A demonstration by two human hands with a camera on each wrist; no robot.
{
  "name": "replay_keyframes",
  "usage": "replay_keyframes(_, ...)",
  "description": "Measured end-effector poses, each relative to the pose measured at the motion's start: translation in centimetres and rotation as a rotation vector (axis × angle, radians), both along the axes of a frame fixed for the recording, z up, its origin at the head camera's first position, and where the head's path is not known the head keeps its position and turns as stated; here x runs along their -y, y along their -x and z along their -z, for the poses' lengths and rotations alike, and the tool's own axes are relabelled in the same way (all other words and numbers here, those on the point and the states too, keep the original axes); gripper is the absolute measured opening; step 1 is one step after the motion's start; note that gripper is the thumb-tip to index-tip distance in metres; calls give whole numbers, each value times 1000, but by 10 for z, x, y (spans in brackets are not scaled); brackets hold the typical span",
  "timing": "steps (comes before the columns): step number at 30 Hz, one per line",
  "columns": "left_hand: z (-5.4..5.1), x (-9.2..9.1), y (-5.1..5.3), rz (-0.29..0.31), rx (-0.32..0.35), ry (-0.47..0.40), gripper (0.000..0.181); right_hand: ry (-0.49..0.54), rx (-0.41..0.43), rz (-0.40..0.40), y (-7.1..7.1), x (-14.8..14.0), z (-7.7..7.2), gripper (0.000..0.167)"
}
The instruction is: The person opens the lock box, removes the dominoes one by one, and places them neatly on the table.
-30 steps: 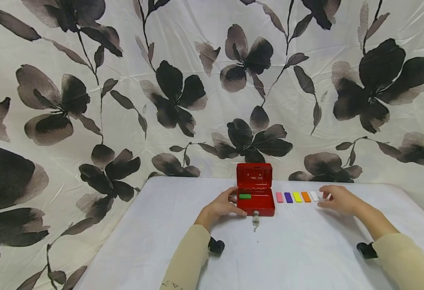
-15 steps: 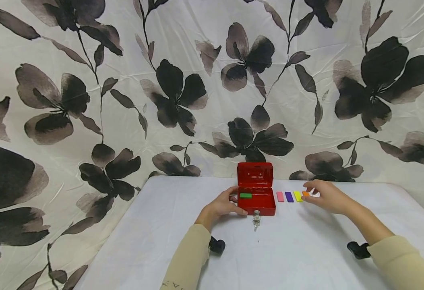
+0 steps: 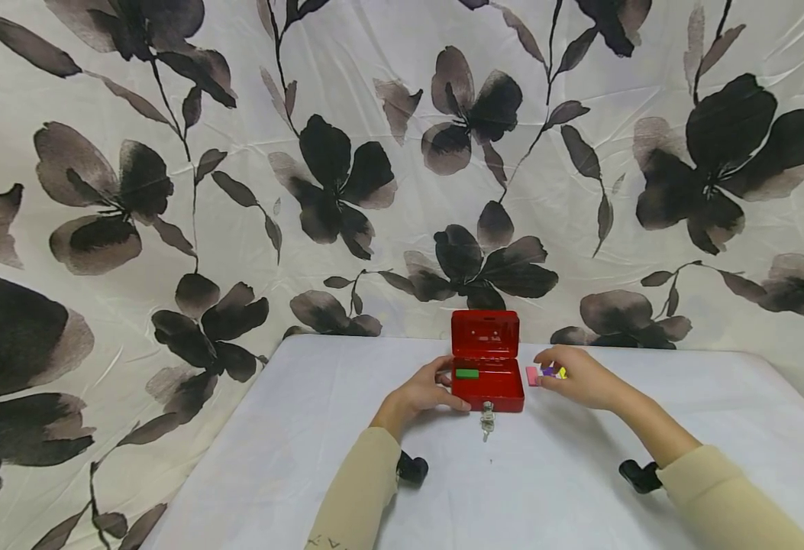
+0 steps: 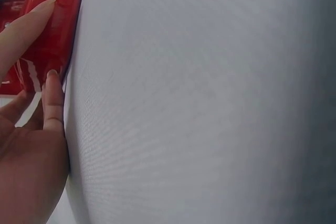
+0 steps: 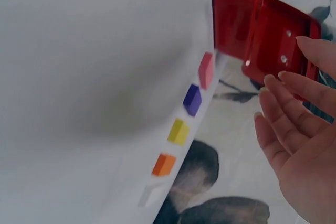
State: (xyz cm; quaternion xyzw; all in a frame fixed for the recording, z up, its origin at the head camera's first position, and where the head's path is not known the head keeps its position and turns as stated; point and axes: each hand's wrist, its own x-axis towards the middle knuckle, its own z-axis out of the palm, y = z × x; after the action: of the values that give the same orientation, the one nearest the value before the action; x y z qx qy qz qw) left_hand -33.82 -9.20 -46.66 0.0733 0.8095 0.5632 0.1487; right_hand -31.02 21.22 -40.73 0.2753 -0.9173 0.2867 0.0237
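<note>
An open red cash box (image 3: pixel 487 403) stands on the table, its lid (image 3: pixel 485 334) raised at the back. My left hand (image 3: pixel 424 387) grips its left side, thumb on the front wall and fingers along the side. Inside lies a green block (image 3: pixel 466 373). My right hand (image 3: pixel 583 378) hovers over the row of blocks right of the box, fingers loosely bent and holding nothing. In the right wrist view a pink block (image 5: pixel 206 70), a purple block (image 5: pixel 192 100), a yellow block (image 5: pixel 178 131), an orange block (image 5: pixel 164 164) and a white block (image 5: pixel 151 195) lie in line.
Keys (image 3: pixel 487 424) hang from the lock at the box's front. The table (image 3: pixel 511 496) is covered in white cloth, with its far edge close behind the box. A floral curtain (image 3: pixel 347 283) hangs behind it.
My right hand has moved left along the row, from beside the white block to over the purple and yellow ones. The left hand keeps its place on the box.
</note>
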Motion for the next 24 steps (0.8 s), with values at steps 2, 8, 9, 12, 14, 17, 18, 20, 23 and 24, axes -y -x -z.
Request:
replay_keyframes(2, 0, 0, 0, 0, 0, 4, 92, 8, 4, -5, 1, 7, 0, 36)
replay_keyframes(8, 2, 1, 1, 10, 1, 12, 95, 22, 10, -26, 5, 27, 4, 41)
replay_keyframes(9, 2, 2, 2, 12, -1, 12, 96, 23, 15, -28, 6, 31, 5, 41)
replay_keyframes(12, 3, 1, 2, 14, -3, 12, 96, 29, 42, -25, 8, 41, 7, 43)
replay_keyframes(14, 3, 1, 2, 11, -3, 16, 96, 21, 62, -16, 9, 48, 8, 44)
replay_keyframes(17, 3, 1, 1, 10, 0, 18, 96, 3, 75, -5, 13, 58, 11, 44)
replay_keyframes(18, 3, 2, 1, 11, 1, 19, 96, -5, 80, 4, 15, 61, 12, 44)
replay_keyframes(20, 2, 2, 1, 11, 3, 20, 96, -20, 85, 14, 18, 67, 15, 44)
replay_keyframes(23, 2, 2, 1, 13, 6, 18, 94, -35, 98, 29, 21, 75, 19, 40)
replay_keyframes(24, 2, 2, 0, 13, 5, 20, 94, -40, 98, 22, 22, 77, 20, 38)
